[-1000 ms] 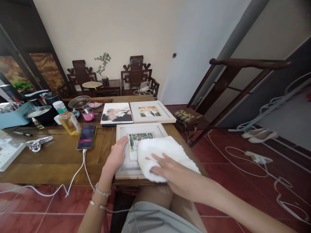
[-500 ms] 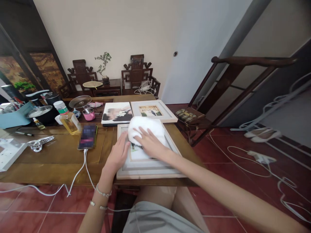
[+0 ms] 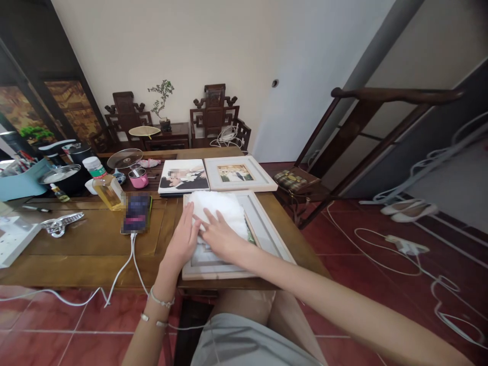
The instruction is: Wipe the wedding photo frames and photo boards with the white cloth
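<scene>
White cloth [image 3: 221,206] lies on the picture frame's [image 3: 265,226] far-left part, on the table [image 3: 76,244]. Right hand [image 3: 218,238] presses flat on it, fingers spread. Left hand [image 3: 183,240] lies open on the frame's left edge.

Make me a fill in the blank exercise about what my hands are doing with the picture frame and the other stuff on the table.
1. The right hand presses a ____ cloth onto the nearest picture frame.
2. The left hand rests flat on that frame's ____ edge.
3. A white cable plugs into the ____ lying left of the frame.
4. The small cup beside the bottle is ____.
Missing words: white; left; phone; pink.
</scene>
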`<state>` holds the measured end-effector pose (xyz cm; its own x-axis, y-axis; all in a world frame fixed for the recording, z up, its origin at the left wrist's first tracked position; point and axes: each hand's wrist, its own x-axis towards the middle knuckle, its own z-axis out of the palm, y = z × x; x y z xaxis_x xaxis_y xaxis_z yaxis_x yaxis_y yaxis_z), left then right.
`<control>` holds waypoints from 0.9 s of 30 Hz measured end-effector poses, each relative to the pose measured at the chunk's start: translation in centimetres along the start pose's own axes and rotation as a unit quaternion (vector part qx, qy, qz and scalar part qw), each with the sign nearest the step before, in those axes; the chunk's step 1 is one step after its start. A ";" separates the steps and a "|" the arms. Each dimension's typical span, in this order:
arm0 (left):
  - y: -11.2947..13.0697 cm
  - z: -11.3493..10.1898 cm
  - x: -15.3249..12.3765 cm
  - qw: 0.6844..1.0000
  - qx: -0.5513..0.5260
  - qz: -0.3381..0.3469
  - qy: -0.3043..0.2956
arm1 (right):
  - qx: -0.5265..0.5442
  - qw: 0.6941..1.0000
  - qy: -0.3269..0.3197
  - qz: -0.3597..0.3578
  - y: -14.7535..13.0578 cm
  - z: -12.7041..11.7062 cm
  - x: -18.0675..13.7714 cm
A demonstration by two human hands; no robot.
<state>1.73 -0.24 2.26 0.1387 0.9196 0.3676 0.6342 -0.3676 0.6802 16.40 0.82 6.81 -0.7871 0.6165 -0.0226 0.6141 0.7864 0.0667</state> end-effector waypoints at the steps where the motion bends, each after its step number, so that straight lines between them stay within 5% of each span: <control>1: 0.0 0.0 0.0 1.000 0.000 0.001 -0.001 | 0.003 1.000 -0.004 -0.005 -0.4 -0.3 -0.8; 10: 0.3 -0.2 0.0 0.999 0.028 0.011 -0.011 | 0.071 0.994 -0.060 -0.061 -2.6 -2.8 -6.6; 21: -0.6 0.1 0.2 0.998 0.063 0.014 0.000 | 0.067 0.998 -0.015 0.005 -2.1 -1.9 -4.7; 27: 0.4 -0.3 0.4 0.997 0.064 0.034 -0.022 | 0.053 0.998 -0.033 -0.001 -3.6 -2.0 -6.4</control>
<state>1.81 -0.01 2.85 0.2162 0.8991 0.3806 0.7139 -0.4115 0.5665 19.11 -6.03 8.76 -0.7844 0.6137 -0.0894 0.6185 0.7848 -0.0392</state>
